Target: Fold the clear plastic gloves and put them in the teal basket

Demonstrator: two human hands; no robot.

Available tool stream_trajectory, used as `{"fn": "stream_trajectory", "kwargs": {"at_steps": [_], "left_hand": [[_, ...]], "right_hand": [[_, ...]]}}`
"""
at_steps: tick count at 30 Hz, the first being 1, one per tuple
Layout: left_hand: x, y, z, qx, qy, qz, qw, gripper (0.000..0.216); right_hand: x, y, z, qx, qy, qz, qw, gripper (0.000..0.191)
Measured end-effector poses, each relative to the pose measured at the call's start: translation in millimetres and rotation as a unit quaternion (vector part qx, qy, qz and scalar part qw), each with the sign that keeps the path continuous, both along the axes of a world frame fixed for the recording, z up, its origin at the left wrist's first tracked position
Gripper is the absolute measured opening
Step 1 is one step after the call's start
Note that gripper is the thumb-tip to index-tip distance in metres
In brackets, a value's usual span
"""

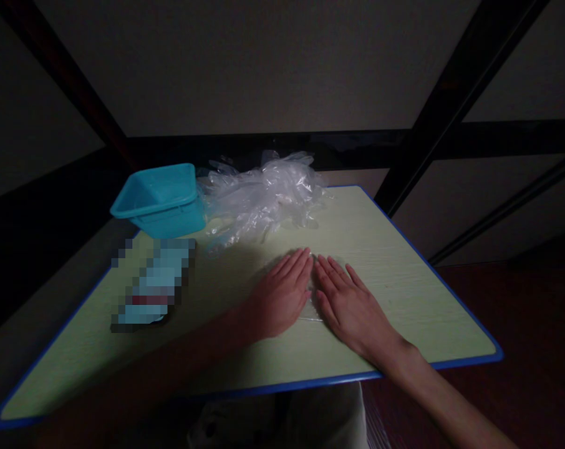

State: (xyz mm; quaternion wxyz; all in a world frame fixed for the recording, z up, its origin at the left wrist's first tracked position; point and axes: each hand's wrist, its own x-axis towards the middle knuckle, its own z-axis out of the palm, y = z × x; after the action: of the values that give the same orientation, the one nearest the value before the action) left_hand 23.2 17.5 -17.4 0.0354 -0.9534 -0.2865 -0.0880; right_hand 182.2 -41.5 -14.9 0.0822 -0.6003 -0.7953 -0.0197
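Observation:
My left hand (282, 296) lies flat on the table, fingers straight and close together, pointing away from me. To its right, my right hand (350, 302) is also flat, palm down, with its fingers slightly apart. Beneath and between them is a thin piece of clear plastic film (314, 308). Most of it is hidden under the palms, so its full shape cannot be made out. Beyond my hands lies a crumpled heap of clear plastic gloves (275, 190), with finger-like tips sticking out.
A turquoise plastic basket (168, 215) stands at the back left, against the heap. In front of it lies a flat, pale blue, pixelated item (158, 284) with dark edges. The pale table (404, 305) has a blue rim, and a wall rises behind it.

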Motion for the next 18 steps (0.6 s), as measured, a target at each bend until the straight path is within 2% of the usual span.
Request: {"fn": "stream_trajectory", "kwargs": {"at_steps": [3, 7, 18], "left_hand": [[11, -1, -7.6, -0.016, 0.013, 0.006, 1.000, 0.050], [8, 0, -15.6, -0.027, 0.007, 0.011, 1.000, 0.052], [2, -5, -19.4, -0.022, -0.024, 0.058, 0.998, 0.050]], "right_hand": [[-5, 1, -7.7, 0.006, 0.012, 0.002, 1.000, 0.051], [-4, -1, -16.0, 0.010, 0.022, -0.001, 1.000, 0.054], [3, -3, -21.3, 0.017, -0.007, -0.020, 1.000, 0.054]]}}
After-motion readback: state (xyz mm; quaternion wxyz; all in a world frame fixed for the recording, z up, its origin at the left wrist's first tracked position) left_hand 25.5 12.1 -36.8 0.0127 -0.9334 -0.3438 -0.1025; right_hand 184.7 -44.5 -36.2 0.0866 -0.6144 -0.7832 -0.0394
